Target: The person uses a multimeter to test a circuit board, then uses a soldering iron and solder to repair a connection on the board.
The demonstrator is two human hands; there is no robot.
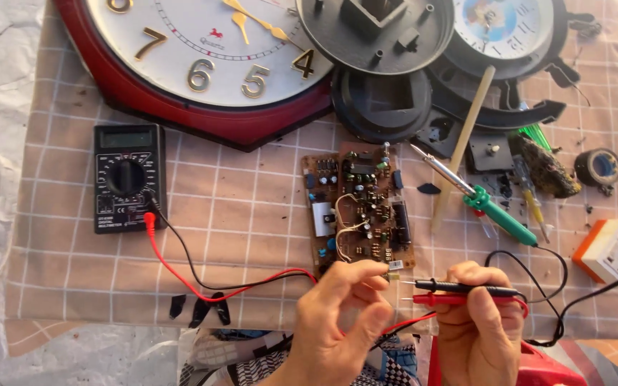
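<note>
Nearest the viewer, the left hand pinches a small yellowish component between thumb and fingertips, holding it right at the near edge of the circuit board. Just to its right, the right hand is closed around two probes held together and pointing left: the black probe lies above the red probe, and their metal tips end close to the component, though whether they touch it cannot be told. A red lead and a black lead trail left from the hands across the checked cloth covering the surface.

Those leads run to a black multimeter lying flat on the left side of the cloth, its dial in the middle and its screen at the far end. The brown circuit board sits in the middle, crowded with small parts. To its right a soldering iron with a green handle lies at a slant, tip pointing far and left, crossing a pale wooden stick. Further right are a roll of dark tape and, nearer, an orange and white socket block.

At the far edge lie a large red-rimmed wall clock with gold numerals, dark round clock housings, and a smaller clock face.
</note>
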